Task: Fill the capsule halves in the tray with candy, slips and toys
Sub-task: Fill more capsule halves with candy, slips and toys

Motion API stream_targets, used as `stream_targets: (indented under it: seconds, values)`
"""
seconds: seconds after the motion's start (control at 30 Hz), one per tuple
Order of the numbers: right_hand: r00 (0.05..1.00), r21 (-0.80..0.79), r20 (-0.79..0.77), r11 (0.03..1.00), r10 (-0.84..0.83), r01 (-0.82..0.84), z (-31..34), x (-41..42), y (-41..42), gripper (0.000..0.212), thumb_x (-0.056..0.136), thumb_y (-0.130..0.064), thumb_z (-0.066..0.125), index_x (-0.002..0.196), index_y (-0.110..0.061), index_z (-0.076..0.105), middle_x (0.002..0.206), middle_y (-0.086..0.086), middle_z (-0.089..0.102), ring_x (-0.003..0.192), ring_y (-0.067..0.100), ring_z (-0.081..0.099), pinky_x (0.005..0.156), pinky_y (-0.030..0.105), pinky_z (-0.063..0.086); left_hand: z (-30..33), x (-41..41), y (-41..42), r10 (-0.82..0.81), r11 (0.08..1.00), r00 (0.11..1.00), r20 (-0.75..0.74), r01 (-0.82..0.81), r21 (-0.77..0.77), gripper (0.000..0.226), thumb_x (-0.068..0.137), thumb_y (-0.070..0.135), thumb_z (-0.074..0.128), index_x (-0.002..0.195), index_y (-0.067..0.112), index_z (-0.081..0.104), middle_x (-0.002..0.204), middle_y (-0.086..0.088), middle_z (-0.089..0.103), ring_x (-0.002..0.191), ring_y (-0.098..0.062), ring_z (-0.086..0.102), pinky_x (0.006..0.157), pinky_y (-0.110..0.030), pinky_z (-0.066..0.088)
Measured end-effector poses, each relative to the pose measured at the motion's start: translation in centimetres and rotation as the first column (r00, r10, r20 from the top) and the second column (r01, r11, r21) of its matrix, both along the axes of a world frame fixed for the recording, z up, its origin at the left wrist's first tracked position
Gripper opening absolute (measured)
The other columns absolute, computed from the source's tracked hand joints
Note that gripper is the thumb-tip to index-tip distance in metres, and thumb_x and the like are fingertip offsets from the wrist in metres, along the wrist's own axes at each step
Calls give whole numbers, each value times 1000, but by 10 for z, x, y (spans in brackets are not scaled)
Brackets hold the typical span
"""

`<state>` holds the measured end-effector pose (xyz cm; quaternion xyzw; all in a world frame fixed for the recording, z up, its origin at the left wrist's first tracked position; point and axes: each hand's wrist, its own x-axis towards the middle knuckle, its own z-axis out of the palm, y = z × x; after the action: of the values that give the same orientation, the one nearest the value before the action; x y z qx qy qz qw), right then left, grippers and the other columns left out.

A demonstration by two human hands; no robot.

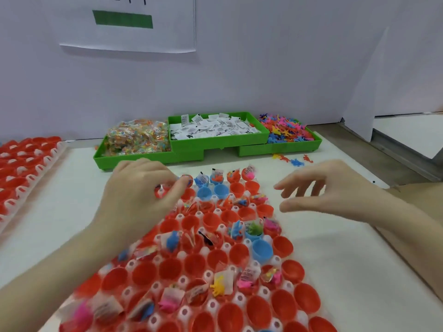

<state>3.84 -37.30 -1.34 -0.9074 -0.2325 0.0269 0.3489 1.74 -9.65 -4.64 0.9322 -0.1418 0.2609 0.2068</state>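
Observation:
A clear tray (247,243) of red and blue capsule halves lies in front of me. Some halves hold slips, candy and toys; others, like a blue half (262,250), hold nothing. My left hand (141,195) is over the tray's far left corner, fingers curled, thumb and fingertips pinching a candy packet (187,180) at a capsule there. My right hand (328,195) hovers above the tray's far right side, fingers spread, holding nothing. Behind the tray, green bins hold candy packets (136,140), white slips (213,128) and colourful toys (287,130).
A second tray of red capsule halves (24,164) lies at the far left. A few loose toys (294,161) lie on the table by the toy bin. A white partition wall (263,75) stands behind the bins. Brown cardboard (422,207) lies at the right.

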Motion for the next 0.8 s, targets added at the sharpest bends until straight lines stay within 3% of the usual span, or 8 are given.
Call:
stream_targets:
  seconds: [0.07,0.13,0.23,0.33,0.4,0.53,0.67,0.8]
  values:
    - [988,15,96,992,-122,122,-2,42,-2,12,69,-34,76,75,-25,73,65,-13,68,60,-4,58,53,5,38,1,35,28,132,988,988,-82,-138,-73,33,88,32,59,71,7,72,79,-7,69,77,-27,60,72,-36,42]
    - [944,-18,184,960,-273,280,-13,92,-6,11,82,-21,68,83,-12,73,78,-1,70,67,1,57,57,8,38,-2,70,57,258,955,951,-168,-277,-102,30,91,29,53,88,5,70,96,-13,68,91,-30,58,76,-36,39]
    - [873,-120,202,874,-443,471,-31,159,-12,22,92,-16,52,106,-8,67,109,9,66,96,19,58,80,23,39,-8,107,87,347,934,902,-258,-357,5,33,94,29,47,109,6,66,114,-18,63,103,-34,56,80,-36,39]
    - [845,-223,167,815,-508,534,-44,201,-13,29,96,-18,44,116,-7,61,121,11,61,109,26,55,88,31,41,-20,130,107,459,888,812,-361,-425,174,43,97,40,36,121,13,59,119,-19,60,107,-35,55,82,-37,40]
    - [860,-319,155,799,-486,509,-50,218,-10,32,97,-23,43,119,-5,59,123,13,59,111,28,54,91,34,42,-31,139,114,511,859,741,-435,-440,260,53,96,50,27,119,14,59,115,-18,62,106,-33,55,87,-36,40]
    - [864,-423,103,765,-492,486,-59,235,0,34,90,-23,52,118,-5,57,119,15,60,107,30,55,92,41,46,-46,149,118,587,803,752,-300,-492,336,51,94,51,31,100,16,67,92,-11,65,94,-30,58,82,-35,42]
    - [829,-254,72,794,-554,553,-66,242,6,36,84,-6,57,120,-2,57,120,16,60,109,31,55,91,37,46,-47,152,121,539,842,789,-296,-493,218,36,91,47,46,102,18,64,105,-9,65,108,-31,52,88,-39,33]
    - [788,-161,83,772,-610,614,-67,245,4,30,82,-3,63,113,-2,63,117,15,62,108,27,57,90,34,45,-49,150,122,486,874,840,-240,-474,111,22,88,36,58,87,15,66,102,-10,64,105,-32,50,83,-40,30]
